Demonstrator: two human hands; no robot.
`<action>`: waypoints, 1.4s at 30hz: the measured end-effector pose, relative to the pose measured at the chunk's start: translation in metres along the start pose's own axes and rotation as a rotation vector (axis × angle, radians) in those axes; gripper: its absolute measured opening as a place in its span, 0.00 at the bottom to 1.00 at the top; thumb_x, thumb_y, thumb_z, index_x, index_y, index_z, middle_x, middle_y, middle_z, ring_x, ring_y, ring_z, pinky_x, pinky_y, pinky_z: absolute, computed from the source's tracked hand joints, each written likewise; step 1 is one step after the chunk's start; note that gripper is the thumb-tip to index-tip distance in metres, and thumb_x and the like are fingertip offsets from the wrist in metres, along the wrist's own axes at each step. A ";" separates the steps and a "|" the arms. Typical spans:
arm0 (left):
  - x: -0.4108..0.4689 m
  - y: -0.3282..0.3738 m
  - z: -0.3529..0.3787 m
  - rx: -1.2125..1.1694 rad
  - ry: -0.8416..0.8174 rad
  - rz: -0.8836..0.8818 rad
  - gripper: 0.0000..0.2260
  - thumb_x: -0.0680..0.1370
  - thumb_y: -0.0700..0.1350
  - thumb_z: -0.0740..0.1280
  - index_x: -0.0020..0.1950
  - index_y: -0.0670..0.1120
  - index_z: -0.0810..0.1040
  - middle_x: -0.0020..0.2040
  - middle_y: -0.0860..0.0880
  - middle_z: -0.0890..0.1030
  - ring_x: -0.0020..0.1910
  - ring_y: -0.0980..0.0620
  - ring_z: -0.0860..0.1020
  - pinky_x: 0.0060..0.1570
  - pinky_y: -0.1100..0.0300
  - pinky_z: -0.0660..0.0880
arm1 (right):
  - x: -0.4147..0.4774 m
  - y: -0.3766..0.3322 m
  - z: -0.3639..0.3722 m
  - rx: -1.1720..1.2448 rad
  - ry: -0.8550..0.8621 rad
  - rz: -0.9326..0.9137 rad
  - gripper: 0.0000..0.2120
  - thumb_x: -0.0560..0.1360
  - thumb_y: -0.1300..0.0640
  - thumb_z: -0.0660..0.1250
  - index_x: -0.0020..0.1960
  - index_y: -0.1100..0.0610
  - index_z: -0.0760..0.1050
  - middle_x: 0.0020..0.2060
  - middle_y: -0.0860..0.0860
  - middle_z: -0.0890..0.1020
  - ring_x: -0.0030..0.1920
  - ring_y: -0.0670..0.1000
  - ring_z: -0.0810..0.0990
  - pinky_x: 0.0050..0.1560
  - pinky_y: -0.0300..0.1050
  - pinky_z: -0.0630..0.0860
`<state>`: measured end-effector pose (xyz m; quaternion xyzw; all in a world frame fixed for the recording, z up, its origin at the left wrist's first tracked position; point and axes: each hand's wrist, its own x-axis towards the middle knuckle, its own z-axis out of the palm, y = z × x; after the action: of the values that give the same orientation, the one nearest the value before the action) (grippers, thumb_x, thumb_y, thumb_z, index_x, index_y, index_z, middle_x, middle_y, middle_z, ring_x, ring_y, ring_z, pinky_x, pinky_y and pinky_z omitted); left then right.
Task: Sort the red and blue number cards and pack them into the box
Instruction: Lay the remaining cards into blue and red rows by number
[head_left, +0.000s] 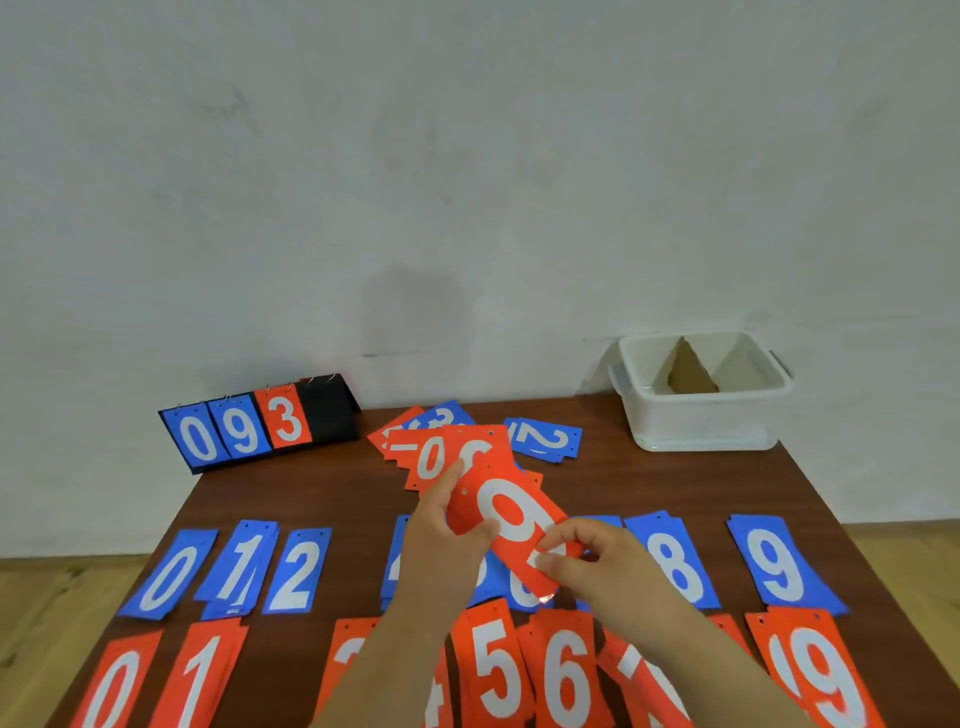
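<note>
Brown counter (337, 488), sorted rows: left grip (441, 540) and right grip (597, 561) both pinch one red 9 card (511, 525); best squared flat onto red 9 pile (821, 670), edges aligned.

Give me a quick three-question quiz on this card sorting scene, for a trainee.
1. True or false: the stand shows 0, 9, 3.
2. Which colour is the card held by the left hand and right hand? A blue, B red, C black.
3. Fill in: the box stands at the table's far ___ corner.
Key: 1 true; 2 B; 3 right.
</note>
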<state>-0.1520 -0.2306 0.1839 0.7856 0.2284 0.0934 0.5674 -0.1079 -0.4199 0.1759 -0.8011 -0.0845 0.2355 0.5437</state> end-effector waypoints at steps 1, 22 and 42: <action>0.001 -0.002 -0.004 0.010 -0.045 0.000 0.33 0.76 0.40 0.75 0.76 0.61 0.68 0.75 0.55 0.69 0.73 0.53 0.70 0.65 0.54 0.77 | 0.001 -0.001 0.000 0.012 0.003 0.002 0.05 0.75 0.51 0.75 0.45 0.41 0.83 0.46 0.47 0.85 0.45 0.49 0.86 0.51 0.48 0.84; 0.006 -0.043 0.104 0.131 -0.565 -0.047 0.23 0.79 0.36 0.67 0.67 0.60 0.78 0.61 0.52 0.80 0.27 0.63 0.75 0.29 0.68 0.74 | -0.041 0.121 -0.052 -0.076 0.412 0.265 0.09 0.75 0.58 0.75 0.49 0.44 0.82 0.47 0.43 0.84 0.48 0.42 0.83 0.46 0.34 0.79; -0.059 -0.041 0.215 0.247 -0.265 -0.199 0.16 0.81 0.43 0.69 0.62 0.63 0.80 0.62 0.59 0.75 0.62 0.57 0.77 0.56 0.58 0.81 | -0.024 0.295 -0.204 -0.684 0.256 0.502 0.16 0.76 0.52 0.68 0.63 0.47 0.77 0.63 0.51 0.74 0.61 0.55 0.74 0.58 0.48 0.76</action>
<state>-0.1268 -0.4305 0.0795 0.8283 0.2377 -0.0960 0.4983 -0.0681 -0.7154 -0.0249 -0.9533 0.1075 0.2177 0.1794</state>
